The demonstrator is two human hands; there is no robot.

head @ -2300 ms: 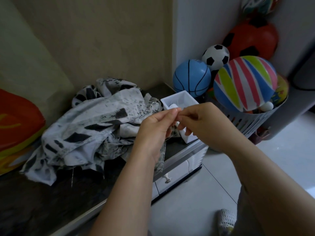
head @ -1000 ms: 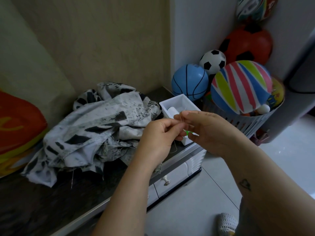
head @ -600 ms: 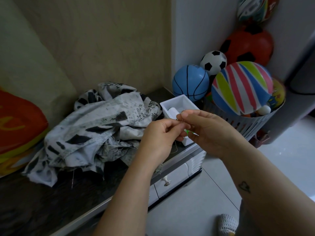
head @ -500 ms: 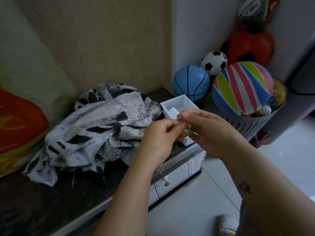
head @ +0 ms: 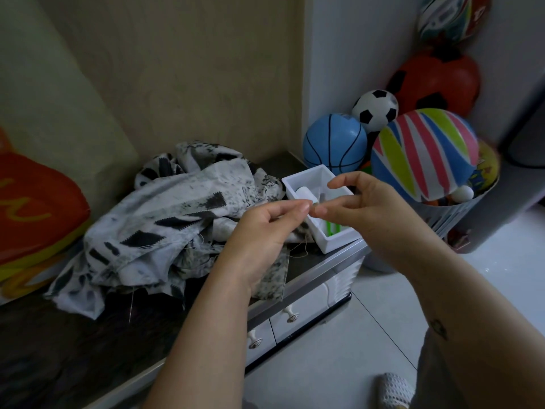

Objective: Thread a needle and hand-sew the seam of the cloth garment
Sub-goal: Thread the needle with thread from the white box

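A crumpled white cloth garment with black marks (head: 177, 219) lies on the dark counter (head: 59, 349). Just right of it stands a white box (head: 303, 176) holding a white thread spool (head: 303, 191) and a green item (head: 331, 228). My left hand (head: 262, 231) pinches a tiny dark thing, seemingly the needle (head: 313, 205), between thumb and forefinger above the box. My right hand (head: 371, 208) meets it fingertip to fingertip, thumb pinched as if on the thread end, index finger lifted. A loose pale thread (head: 303, 249) hangs below my hands.
A grey basket (head: 460, 211) on the right holds a striped ball (head: 424, 154), with a blue ball (head: 334, 143) and a small football (head: 376, 109) behind. An orange cushion (head: 29, 208) lies far left. White drawers (head: 292, 317) sit under the counter edge.
My right hand's index finger has lifted off the pinch and its fingers have spread. Both hands stay together above the white box, slightly nearer me than before.
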